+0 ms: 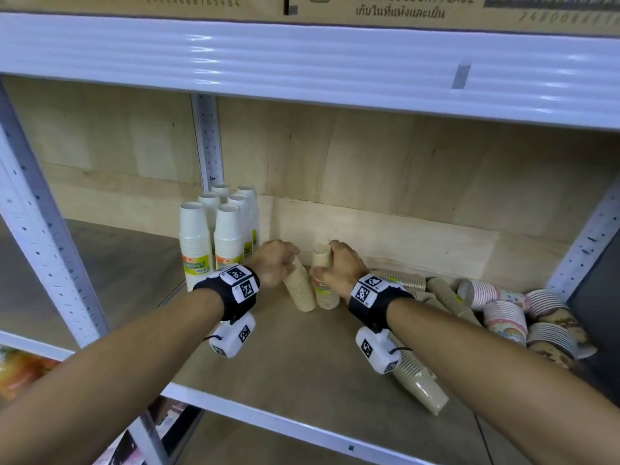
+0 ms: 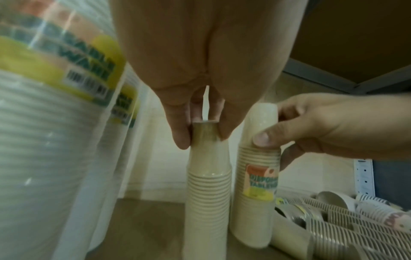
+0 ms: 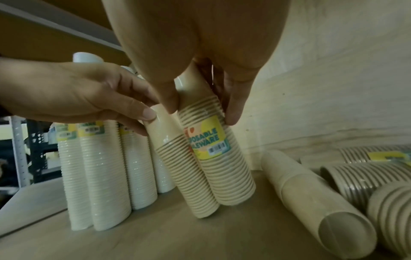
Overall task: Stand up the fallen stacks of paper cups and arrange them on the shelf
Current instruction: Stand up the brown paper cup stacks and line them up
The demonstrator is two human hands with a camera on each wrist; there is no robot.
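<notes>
- Left hand (image 1: 275, 263) pinching the narrow top of a tan cup stack (image 1: 300, 290), fingertips (image 2: 182, 140) curled round the uppermost cup; stack upright on the wooden shelf board (image 1: 302, 357), leaning a little.
- Right hand (image 1: 339, 268) wrapped round the upper part of a second tan stack (image 1: 324, 290), thumb in front, fingers behind; touching the first stack at the base.
- Label (image 3: 208, 139) on that second stack – yellow and teal, reading "…POSABLE …LEWARE", barcode beneath.
- Six white cup stacks (image 1: 218, 229) standing in two rows just left of the hands, against the back panel; same kind of label, "DISPOSABLE" partly legible.
- Fallen stacks (image 1: 503, 317) lying in a heap at the right end of the shelf – tan ones and patterned pink-and-white ones.
- One tan stack (image 1: 419, 380) lying on its side near the front edge, under the right forearm.
- Cardboard boxes (image 1: 369, 5) on the shelf above, printed "STORE IN A COOL DRY PLACE" with a line of Thai script.
</notes>
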